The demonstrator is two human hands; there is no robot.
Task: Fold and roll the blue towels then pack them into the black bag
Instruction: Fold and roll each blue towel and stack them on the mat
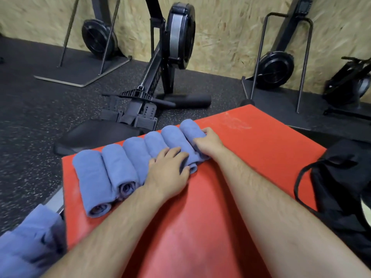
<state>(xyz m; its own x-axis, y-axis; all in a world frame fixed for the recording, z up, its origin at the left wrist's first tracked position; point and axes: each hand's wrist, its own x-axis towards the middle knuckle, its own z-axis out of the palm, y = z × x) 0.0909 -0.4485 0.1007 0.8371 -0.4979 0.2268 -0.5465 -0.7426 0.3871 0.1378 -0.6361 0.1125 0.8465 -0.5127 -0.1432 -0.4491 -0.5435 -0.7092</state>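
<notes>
The right hand [208,142] is curling its fingers round the last roll [189,127] at the far end of the row on the red pad [241,187]. The left hand [168,171] is lying flat, fingers spread, pressing the neighbouring rolled towels [120,163]. The roll is probably being snugged into line, and even pressure along its length should be keeping it from unwinding. The black bag [341,187] is sitting against the pad's right edge, with loose towels [30,243] off its near-left corner.
</notes>
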